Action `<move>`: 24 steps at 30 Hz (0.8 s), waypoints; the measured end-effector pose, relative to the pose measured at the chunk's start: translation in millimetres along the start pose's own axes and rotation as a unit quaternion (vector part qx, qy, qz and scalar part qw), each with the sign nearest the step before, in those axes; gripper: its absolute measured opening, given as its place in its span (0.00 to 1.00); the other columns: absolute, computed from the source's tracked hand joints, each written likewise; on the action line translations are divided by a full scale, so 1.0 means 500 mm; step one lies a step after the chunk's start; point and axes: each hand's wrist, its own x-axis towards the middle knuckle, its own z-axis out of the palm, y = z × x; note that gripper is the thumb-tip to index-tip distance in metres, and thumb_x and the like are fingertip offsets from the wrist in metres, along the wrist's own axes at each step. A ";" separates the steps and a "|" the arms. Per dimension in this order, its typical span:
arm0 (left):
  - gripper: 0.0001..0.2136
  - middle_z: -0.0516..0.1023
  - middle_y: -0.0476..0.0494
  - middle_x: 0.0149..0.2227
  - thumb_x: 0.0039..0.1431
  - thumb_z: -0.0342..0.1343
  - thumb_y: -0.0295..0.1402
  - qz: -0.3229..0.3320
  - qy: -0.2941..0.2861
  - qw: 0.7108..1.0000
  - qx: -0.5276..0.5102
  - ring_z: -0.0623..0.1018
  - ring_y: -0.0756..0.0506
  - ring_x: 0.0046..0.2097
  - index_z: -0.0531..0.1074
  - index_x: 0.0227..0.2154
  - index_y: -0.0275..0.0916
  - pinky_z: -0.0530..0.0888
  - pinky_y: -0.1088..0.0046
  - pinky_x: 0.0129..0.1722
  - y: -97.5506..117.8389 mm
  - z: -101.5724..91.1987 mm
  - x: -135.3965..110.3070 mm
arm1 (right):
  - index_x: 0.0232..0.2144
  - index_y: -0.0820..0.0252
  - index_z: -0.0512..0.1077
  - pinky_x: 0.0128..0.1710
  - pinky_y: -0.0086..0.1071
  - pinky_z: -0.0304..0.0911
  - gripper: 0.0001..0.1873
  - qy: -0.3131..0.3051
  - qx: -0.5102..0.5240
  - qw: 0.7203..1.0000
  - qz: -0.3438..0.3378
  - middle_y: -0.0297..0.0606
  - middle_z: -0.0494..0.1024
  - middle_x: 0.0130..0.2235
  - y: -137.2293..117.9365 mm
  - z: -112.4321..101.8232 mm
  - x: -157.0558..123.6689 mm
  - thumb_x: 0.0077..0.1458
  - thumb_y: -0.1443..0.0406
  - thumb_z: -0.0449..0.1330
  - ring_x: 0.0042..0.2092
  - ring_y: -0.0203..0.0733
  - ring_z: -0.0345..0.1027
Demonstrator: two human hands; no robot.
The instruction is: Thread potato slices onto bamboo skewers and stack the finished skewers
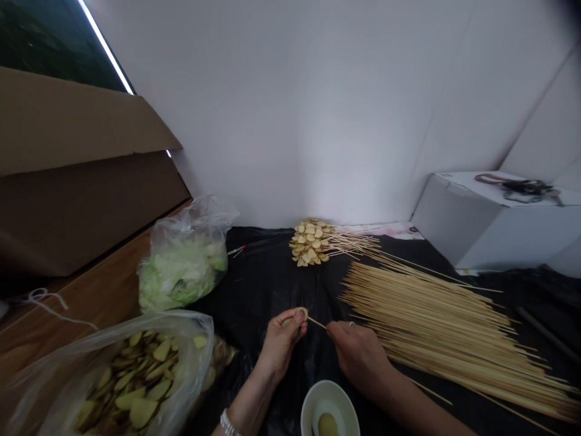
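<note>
Near the middle of the black sheet, my left hand pinches a thin potato slice between thumb and fingers. My right hand is closed around a wooden skewer, whose tip end meets the slice. Whether the skewer has gone through the slice I cannot tell. Below the hands stands a white bowl with a slice inside it. To the right lies a wide spread of bare wooden skewers, close to my right forearm. Beyond my hands sits a pile of skewered potato slices, sticks pointing right.
An open plastic bag of potato slices stands at the lower left. Behind it is a tied bag of pale green leaves. A cardboard box rises at far left, and a white box with keys stands right.
</note>
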 end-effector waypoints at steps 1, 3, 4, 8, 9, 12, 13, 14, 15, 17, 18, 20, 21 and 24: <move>0.14 0.77 0.45 0.26 0.35 0.70 0.32 -0.004 0.001 1.000 -0.001 0.73 0.55 0.26 0.79 0.28 0.31 0.71 0.82 0.29 0.000 0.001 -0.001 | 0.29 0.59 0.67 0.27 0.29 0.47 0.12 -0.019 0.017 1.000 0.013 0.34 0.75 0.27 0.000 -0.003 0.001 0.57 0.74 0.47 0.29 0.35 0.68; 0.14 0.78 0.44 0.27 0.35 0.70 0.32 -0.014 -0.002 1.000 0.001 0.73 0.55 0.26 0.78 0.28 0.31 0.72 0.82 0.30 0.000 0.002 -0.004 | 0.29 0.58 0.67 0.27 0.28 0.48 0.12 -0.064 0.056 0.996 0.038 0.34 0.75 0.27 0.001 -0.010 0.005 0.60 0.72 0.46 0.29 0.35 0.69; 0.14 0.77 0.44 0.26 0.36 0.70 0.32 -0.018 -0.005 1.000 0.003 0.73 0.55 0.26 0.78 0.29 0.31 0.72 0.82 0.30 0.000 0.002 -0.005 | 0.29 0.58 0.67 0.27 0.28 0.49 0.12 -0.084 0.073 0.993 0.048 0.34 0.76 0.27 0.002 -0.013 0.007 0.60 0.71 0.46 0.29 0.36 0.70; 0.14 0.77 0.45 0.26 0.36 0.70 0.31 -0.027 -0.004 1.000 -0.015 0.74 0.55 0.26 0.78 0.29 0.31 0.73 0.81 0.30 -0.001 0.002 -0.004 | 0.29 0.58 0.67 0.29 0.28 0.52 0.13 -0.111 0.113 0.986 0.057 0.35 0.76 0.28 0.012 -0.022 0.013 0.61 0.68 0.45 0.32 0.37 0.71; 0.14 0.77 0.45 0.26 0.36 0.70 0.30 -0.028 0.000 0.999 -0.025 0.74 0.55 0.26 0.78 0.28 0.32 0.73 0.82 0.30 -0.001 0.001 -0.003 | 0.30 0.57 0.67 0.30 0.28 0.53 0.13 -0.105 0.123 0.985 0.055 0.35 0.76 0.29 0.014 -0.024 0.014 0.61 0.67 0.45 0.32 0.38 0.71; 0.12 0.78 0.45 0.27 0.37 0.70 0.28 -0.020 0.015 0.998 -0.051 0.74 0.55 0.26 0.77 0.28 0.32 0.73 0.82 0.29 0.006 -0.005 0.004 | 0.35 0.56 0.67 0.30 0.28 0.54 0.07 -0.075 0.152 0.984 0.055 0.33 0.76 0.30 0.020 -0.030 0.015 0.60 0.66 0.48 0.32 0.37 0.70; 0.12 0.78 0.44 0.27 0.37 0.70 0.28 -0.014 0.021 0.998 -0.058 0.74 0.55 0.26 0.77 0.28 0.32 0.73 0.82 0.28 0.009 -0.008 0.006 | 0.36 0.56 0.66 0.30 0.28 0.54 0.06 -0.064 0.154 0.984 0.056 0.32 0.75 0.29 0.020 -0.032 0.015 0.59 0.66 0.49 0.31 0.37 0.69; 0.12 0.78 0.44 0.27 0.38 0.69 0.27 -0.007 0.026 0.998 -0.063 0.74 0.55 0.25 0.77 0.29 0.32 0.74 0.82 0.28 0.012 -0.010 0.008 | 0.35 0.57 0.65 0.29 0.28 0.54 0.05 -0.055 0.149 0.986 0.055 0.32 0.74 0.29 0.021 -0.034 0.015 0.59 0.67 0.50 0.31 0.37 0.68; 0.12 0.78 0.44 0.27 0.38 0.69 0.27 -0.002 0.029 0.997 -0.066 0.74 0.55 0.25 0.77 0.29 0.32 0.74 0.82 0.28 0.015 -0.012 0.009 | 0.34 0.57 0.65 0.29 0.28 0.54 0.05 -0.046 0.137 0.988 0.048 0.32 0.74 0.29 0.021 -0.035 0.014 0.59 0.68 0.49 0.30 0.36 0.68; 0.12 0.78 0.44 0.27 0.39 0.69 0.27 0.002 0.031 0.997 -0.068 0.74 0.55 0.25 0.77 0.29 0.31 0.74 0.82 0.28 0.018 -0.014 0.010 | 0.30 0.58 0.65 0.29 0.28 0.52 0.08 -0.024 0.091 0.995 0.022 0.33 0.72 0.29 0.021 -0.033 0.011 0.60 0.70 0.48 0.30 0.36 0.66; 0.12 0.78 0.44 0.27 0.39 0.69 0.27 0.000 0.030 0.997 -0.067 0.74 0.55 0.25 0.77 0.29 0.31 0.74 0.83 0.28 0.018 -0.015 0.010 | 0.29 0.58 0.65 0.29 0.29 0.51 0.10 -0.011 0.061 0.998 0.006 0.34 0.72 0.29 0.020 -0.031 0.009 0.60 0.71 0.47 0.30 0.37 0.66; 0.12 0.78 0.44 0.27 0.39 0.69 0.27 -0.002 0.029 0.998 -0.064 0.74 0.55 0.25 0.77 0.29 0.31 0.74 0.82 0.29 0.018 -0.015 0.010 | 0.28 0.58 0.65 0.28 0.30 0.49 0.11 0.010 0.008 1.000 -0.021 0.34 0.71 0.28 0.019 -0.025 0.005 0.59 0.73 0.47 0.28 0.37 0.64; 0.12 0.78 0.44 0.27 0.39 0.69 0.27 -0.003 0.028 0.998 -0.062 0.74 0.55 0.25 0.77 0.29 0.31 0.74 0.82 0.29 0.017 -0.015 0.010 | 0.28 0.58 0.65 0.27 0.30 0.48 0.11 0.017 -0.011 0.999 -0.029 0.34 0.70 0.27 0.018 -0.022 0.003 0.58 0.74 0.47 0.28 0.37 0.64; 0.12 0.78 0.44 0.27 0.38 0.69 0.27 -0.002 0.023 0.998 -0.057 0.74 0.55 0.25 0.77 0.30 0.31 0.74 0.82 0.28 0.016 -0.015 0.009 | 0.28 0.58 0.65 0.26 0.31 0.45 0.11 0.019 -0.033 0.999 -0.036 0.34 0.70 0.26 0.017 -0.015 0.001 0.55 0.76 0.48 0.27 0.37 0.64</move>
